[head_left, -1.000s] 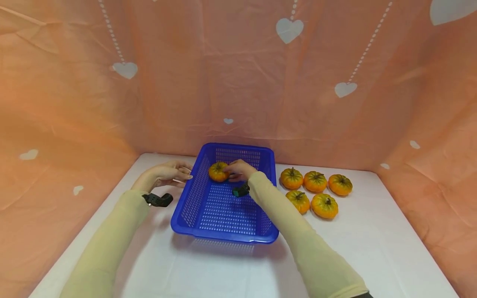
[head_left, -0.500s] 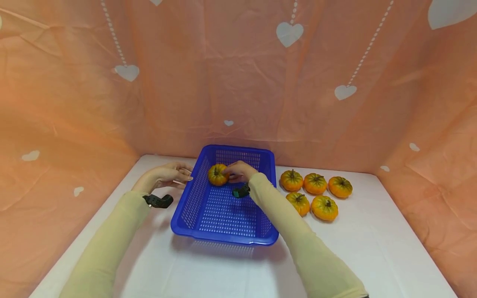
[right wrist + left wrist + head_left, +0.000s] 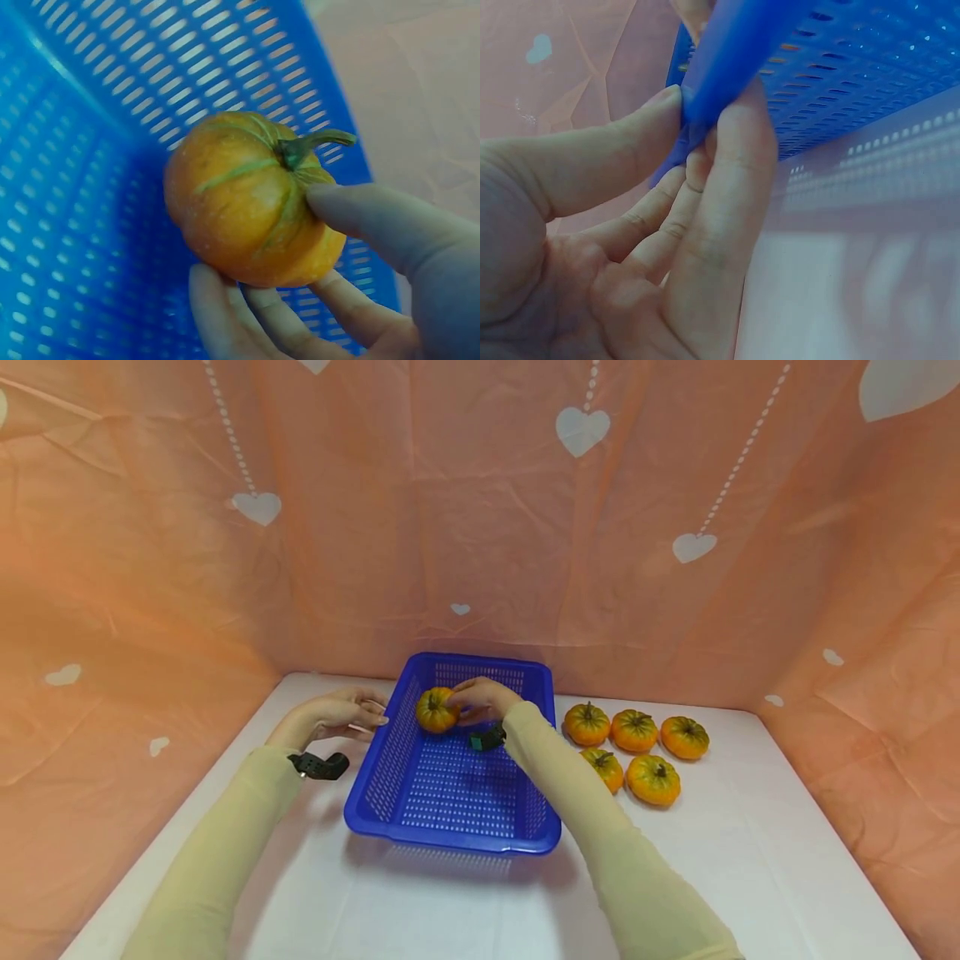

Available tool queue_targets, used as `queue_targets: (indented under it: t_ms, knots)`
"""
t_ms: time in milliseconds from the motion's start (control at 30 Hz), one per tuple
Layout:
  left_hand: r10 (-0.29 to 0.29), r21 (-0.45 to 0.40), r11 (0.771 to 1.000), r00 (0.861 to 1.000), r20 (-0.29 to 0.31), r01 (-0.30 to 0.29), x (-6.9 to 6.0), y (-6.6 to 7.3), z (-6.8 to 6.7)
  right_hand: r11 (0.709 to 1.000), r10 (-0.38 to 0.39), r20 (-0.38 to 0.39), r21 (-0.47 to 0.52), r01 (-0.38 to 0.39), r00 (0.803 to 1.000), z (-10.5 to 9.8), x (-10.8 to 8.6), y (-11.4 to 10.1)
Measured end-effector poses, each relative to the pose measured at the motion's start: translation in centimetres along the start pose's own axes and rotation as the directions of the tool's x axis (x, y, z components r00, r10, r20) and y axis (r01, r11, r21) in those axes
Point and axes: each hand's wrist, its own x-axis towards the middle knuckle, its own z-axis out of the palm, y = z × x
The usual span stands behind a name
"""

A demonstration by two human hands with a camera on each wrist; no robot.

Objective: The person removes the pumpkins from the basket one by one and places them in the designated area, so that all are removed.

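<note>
A blue plastic basket (image 3: pixel 450 842) with slotted walls stands on the white table. My left hand (image 3: pixel 341 714) pinches its left rim; in the left wrist view the thumb (image 3: pixel 630 139) lies on one side of the rim and the fingers on the other. Inside the basket, at the far left, my right hand (image 3: pixel 483 697) holds a small orange pumpkin (image 3: pixel 436 711) with green streaks. The right wrist view shows the thumb (image 3: pixel 375 217) beside the stem of that pumpkin (image 3: pixel 240 195) and the other fingers beneath it. Whether the pumpkin touches the basket floor cannot be told.
Several more pumpkins (image 3: pixel 654 779) sit in two rows on the table (image 3: pixel 750 843), right of the basket; the right sleeve partly covers one. Peach cloth (image 3: pixel 495 527) with white hearts hangs behind and on both sides.
The right hand and its pumpkin have shifted slightly, with the pumpkin a little further left in the basket. The left hand keeps its place at the rim.
</note>
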Motion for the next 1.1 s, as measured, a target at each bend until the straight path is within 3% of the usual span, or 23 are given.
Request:
queue_targets:
  t_ms: [300,467,1100]
  knots:
    - [-0.006,0.000,1.000,1.000,-0.021,0.006,0.0,0.0,0.1,0.998,-0.035,0.036,0.055,0.033,0.999,-0.4,-2.0,-2.4]
    - [0.013,0.007,1.000,1.000,0.005,-0.013,0.1,-0.1,0.1,0.993,-0.065,0.042,0.102,0.061,0.997,-1.4,-3.1,-3.3]
    - [0.019,0.026,0.999,1.000,0.012,-0.019,0.1,0.0,0.2,0.986,-0.129,0.043,0.113,0.124,0.991,-9.9,-9.0,-4.4]
